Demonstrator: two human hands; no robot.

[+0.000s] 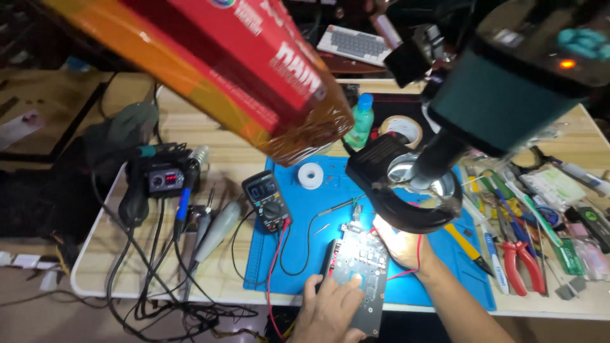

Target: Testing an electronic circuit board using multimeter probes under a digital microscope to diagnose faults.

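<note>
A dark circuit board [357,270] lies on the blue work mat [298,235] near the table's front edge. My left hand [330,311] rests flat on the board's near end, fingers on its surface. My right hand [401,244] is at the board's right edge, brightly lit under the magnifier lamp [413,184], fingers curled; a thin red wire [416,257] runs across it, but what it grips I cannot make out. A black multimeter [267,200] lies to the left on the mat, its red and black leads trailing toward the board.
A soldering station [162,178] with irons and tangled cables sits at left. Solder spool [310,175], tape roll [401,130] and a green bottle [361,121] lie at the back. Pliers [518,260], screwdrivers and small tools crowd the right. A red box [210,57] looms overhead.
</note>
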